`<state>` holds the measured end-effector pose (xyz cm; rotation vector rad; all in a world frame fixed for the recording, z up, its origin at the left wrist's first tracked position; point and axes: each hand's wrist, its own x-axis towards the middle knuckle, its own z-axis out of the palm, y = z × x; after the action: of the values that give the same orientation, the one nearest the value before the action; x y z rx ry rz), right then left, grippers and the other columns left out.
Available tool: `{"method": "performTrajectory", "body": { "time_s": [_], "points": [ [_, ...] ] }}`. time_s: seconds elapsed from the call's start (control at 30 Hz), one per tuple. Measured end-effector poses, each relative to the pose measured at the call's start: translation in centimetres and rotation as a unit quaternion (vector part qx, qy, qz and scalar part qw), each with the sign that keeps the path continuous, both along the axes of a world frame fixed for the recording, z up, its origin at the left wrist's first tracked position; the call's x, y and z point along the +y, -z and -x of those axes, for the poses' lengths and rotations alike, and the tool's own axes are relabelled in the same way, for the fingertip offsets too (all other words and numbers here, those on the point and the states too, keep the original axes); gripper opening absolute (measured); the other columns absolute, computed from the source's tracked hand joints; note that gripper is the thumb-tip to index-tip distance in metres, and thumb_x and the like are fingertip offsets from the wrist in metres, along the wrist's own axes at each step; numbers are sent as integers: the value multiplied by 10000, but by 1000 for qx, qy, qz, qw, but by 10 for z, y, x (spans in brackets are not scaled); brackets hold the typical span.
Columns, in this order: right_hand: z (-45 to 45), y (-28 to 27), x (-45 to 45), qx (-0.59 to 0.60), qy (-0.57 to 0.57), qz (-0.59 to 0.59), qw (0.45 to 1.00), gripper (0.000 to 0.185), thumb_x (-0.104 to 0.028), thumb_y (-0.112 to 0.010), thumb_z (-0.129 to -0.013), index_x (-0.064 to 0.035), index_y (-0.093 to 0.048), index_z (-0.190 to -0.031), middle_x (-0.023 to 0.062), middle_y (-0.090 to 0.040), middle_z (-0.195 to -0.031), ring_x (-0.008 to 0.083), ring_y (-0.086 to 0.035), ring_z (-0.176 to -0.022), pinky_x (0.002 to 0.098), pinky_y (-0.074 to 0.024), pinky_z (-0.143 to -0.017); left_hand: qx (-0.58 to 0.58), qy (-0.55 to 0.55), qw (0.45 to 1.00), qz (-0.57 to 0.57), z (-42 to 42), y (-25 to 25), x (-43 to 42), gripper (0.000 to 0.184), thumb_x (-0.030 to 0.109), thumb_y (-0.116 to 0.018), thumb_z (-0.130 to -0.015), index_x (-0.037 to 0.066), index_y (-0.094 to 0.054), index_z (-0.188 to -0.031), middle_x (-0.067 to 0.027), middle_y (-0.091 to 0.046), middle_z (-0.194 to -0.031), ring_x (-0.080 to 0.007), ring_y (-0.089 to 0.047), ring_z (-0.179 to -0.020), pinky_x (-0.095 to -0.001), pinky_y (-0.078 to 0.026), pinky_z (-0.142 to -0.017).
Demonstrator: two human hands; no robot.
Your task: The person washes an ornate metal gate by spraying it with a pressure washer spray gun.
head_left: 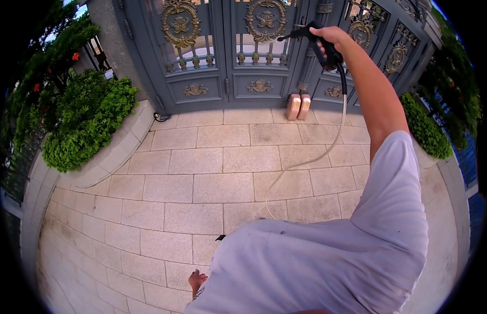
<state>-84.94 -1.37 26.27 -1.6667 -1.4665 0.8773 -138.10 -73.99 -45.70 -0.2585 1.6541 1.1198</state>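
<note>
My right hand [331, 41] grips a black spray gun [323, 46] at the upper right, with the arm stretched out. The gun's nozzle points left, in front of the grey metal gate [207, 83] with gold ornaments. From the bottom of its handle a pale hose [335, 137] hangs down and curves over the paving toward my shirt. My left hand is not in view.
Two pinkish boxes [298, 107] stand at the gate's foot. Green shrubs [91, 125] grow in a curved stone planter [115, 159] on the left, and more shrubs [427, 128] on the right. Light stone tiles [195, 162] cover the ground. A bare foot [197, 279] shows below.
</note>
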Motion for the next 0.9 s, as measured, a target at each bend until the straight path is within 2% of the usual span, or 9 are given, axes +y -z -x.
{"method": "performTrajectory", "body": {
  "time_s": [0.2,0.3,0.47,0.57,0.7,0.8,0.83,0.87,0.9],
  "points": [
    [1,10,1,20,-1,-7,1000,447,-458,-758,-947,-32,-647,-1024,47,-583,-778,191,-562,-589,450,-527,-617,13,3,1000,6,-4,-2,-2,357,251,-586,-1021,-21,-528,-1245,-300,-661,-955,-395,-701,-788,-537,-627,-622],
    [2,14,-1,47,2,-5,999,428,-459,-768,-938,-53,-652,-1005,36,-592,-765,178,-567,-574,426,-526,-595,-5,-7,1000,-7,-3,-6,2,335,244,-580,-1020,-14,-532,-1228,-270,-653,-931,-383,-690,-744,-526,-620,-612],
    [0,17,-9,70,1,3,998,398,-466,-778,-927,-95,-651,-994,13,-594,-746,162,-577,-553,388,-519,-546,7,16,1000,0,-1,-13,11,279,231,-570,-1019,-1,-533,-1170,-235,-636,-831,-357,-662,-651,-519,-613,-596],
    [-9,17,-7,95,6,26,995,415,-451,-759,-948,-57,-656,-1031,39,-598,-775,177,-562,-579,427,-529,-610,-5,20,1000,-14,4,-14,13,248,230,-562,-1020,4,-532,-1118,-220,-631,-780,-339,-663,-636,-510,-609,-581],
    [-18,11,-6,72,21,21,997,443,-455,-766,-943,-37,-653,-1041,46,-598,-764,183,-570,-575,432,-529,-596,42,18,999,20,2,-15,20,215,227,-543,-1026,13,-538,-1044,-205,-637,-772,-318,-678,-646,-516,-597,-556],
    [-22,4,-7,55,49,-15,997,456,-451,-776,-936,-22,-660,-1041,55,-608,-767,187,-576,-572,441,-528,-585,20,40,999,-16,6,-19,15,261,271,-667,-963,35,-558,-990,-170,-676,-790,-323,-695,-668,-505,-577,-545],
    [-25,1,-5,53,47,-24,997,459,-451,-777,-934,-19,-663,-1041,57,-611,-768,188,-578,-571,442,-528,-581,188,217,958,-6,8,-22,13,305,302,-715,-915,44,-562,-974,-157,-685,-791,-323,-700,-679,-498,-572,-550],
    [-27,-3,-4,51,46,-33,997,462,-452,-779,-932,-17,-666,-1041,59,-615,-769,189,-581,-570,443,-528,-578,344,381,858,5,11,-24,10,354,333,-763,-866,53,-566,-958,-145,-693,-793,-323,-705,-689,-491,-567,-555],
    [-29,-6,-4,49,45,-42,997,465,-452,-780,-930,-14,-669,-1040,61,-618,-769,190,-583,-570,444,-528,-575,479,521,706,15,12,-26,9,405,364,-811,-817,62,-570,-941,-133,-702,-795,-323,-709,-699,-484,-563,-560]
  ]
}}
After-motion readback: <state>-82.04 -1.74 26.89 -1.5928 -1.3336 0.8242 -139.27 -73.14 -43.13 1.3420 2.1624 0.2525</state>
